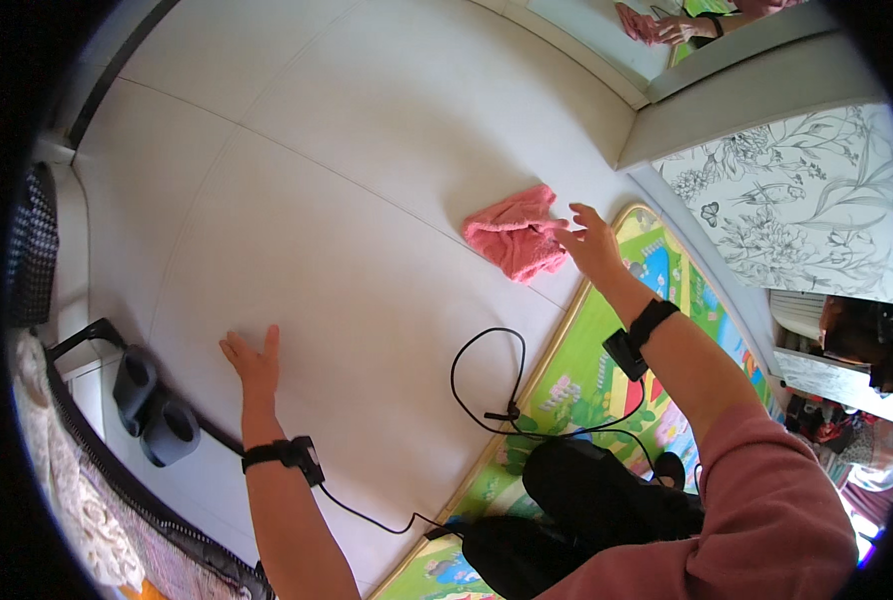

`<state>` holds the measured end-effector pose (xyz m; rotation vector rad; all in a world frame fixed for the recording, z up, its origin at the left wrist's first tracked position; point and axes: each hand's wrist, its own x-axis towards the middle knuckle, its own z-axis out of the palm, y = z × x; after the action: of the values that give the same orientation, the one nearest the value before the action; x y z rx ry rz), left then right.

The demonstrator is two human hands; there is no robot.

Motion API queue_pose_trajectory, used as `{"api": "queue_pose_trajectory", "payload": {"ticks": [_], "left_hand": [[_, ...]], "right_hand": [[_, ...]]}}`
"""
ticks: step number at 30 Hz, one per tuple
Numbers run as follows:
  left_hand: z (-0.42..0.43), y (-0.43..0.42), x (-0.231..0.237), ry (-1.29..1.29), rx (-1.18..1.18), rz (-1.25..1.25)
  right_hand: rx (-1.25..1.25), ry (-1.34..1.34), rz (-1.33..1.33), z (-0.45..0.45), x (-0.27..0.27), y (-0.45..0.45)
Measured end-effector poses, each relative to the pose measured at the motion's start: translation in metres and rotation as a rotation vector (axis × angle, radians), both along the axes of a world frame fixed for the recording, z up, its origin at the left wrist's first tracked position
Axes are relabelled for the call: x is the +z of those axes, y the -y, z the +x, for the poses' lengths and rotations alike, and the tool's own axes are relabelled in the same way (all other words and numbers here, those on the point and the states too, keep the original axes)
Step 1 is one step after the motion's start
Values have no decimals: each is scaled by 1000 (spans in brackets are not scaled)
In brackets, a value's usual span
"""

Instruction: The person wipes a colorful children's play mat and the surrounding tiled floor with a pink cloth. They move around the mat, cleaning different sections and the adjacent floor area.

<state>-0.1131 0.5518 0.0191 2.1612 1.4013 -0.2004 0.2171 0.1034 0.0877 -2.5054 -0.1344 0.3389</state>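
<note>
A bunched pink terry cloth (518,232) is seen against the pale tiled floor, beside the edge of the colourful play mat. Close to its right side is my right hand (593,240), fingers spread and bent. The fingertips meet the edge of the cloth, but whether they grip it is unclear. My left hand (255,364) is held out over the floor to the left, empty, thumb apart from the fingers. Each wrist wears a black strap with a small device, the left device (308,461) and the right device (626,354), both trailing black cable.
A looped black cable (518,375) lies across the floor and the mat (559,390). Dark grey cup-shaped holders (169,431) on a black bar stand at left. On the right is a cabinet panel with a floral bird print (784,195). A mirror (589,34) reflects the hand and cloth.
</note>
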Motion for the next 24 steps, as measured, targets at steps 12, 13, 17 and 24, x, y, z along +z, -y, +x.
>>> {"api": "queue_pose_trajectory", "payload": {"ticks": [12,13,17,24], "left_hand": [[61,31,14,-527,120,-17],[61,31,10,-530,116,-6],[68,32,7,-548,94,13],[51,28,-11,-525,70,51]], "right_hand": [[450,205,-481,-86,-44,-236],[458,250,-444,-84,-56,-265],[516,181,-44,-66,-41,-369],[307,275,390,-56,-15,-230]]}}
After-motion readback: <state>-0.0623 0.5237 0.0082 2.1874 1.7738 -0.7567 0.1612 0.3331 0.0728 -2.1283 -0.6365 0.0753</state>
